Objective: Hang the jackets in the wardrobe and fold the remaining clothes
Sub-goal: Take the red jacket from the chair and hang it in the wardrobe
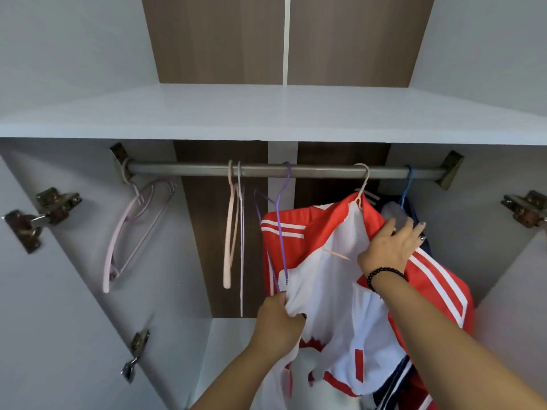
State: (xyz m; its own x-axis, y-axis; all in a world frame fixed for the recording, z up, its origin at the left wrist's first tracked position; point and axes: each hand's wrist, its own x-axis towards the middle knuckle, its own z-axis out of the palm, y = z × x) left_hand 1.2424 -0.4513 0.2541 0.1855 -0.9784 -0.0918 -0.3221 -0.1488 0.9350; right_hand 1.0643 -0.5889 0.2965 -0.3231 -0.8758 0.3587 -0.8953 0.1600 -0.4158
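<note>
Both bare forearms reach up and forward from below. The left hand (278,313) is curled into a tight grip, knuckles toward the camera, pinching cloth. Above and to the right of that grip, the right hand (390,247), a beaded bracelet at its wrist, spreads its fingers flat.

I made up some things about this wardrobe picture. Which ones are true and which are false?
1. The red and white jacket hangs from a hanger on the rail. True.
2. The left hand holds nothing. False: it grips the jacket's white lining.
3. The right hand rests up by the jacket's collar. True.
4. The purple hanger lies on the shelf. False: it hangs on the rail.
5. A blue hanger hangs at the rail's right end. True.
</note>
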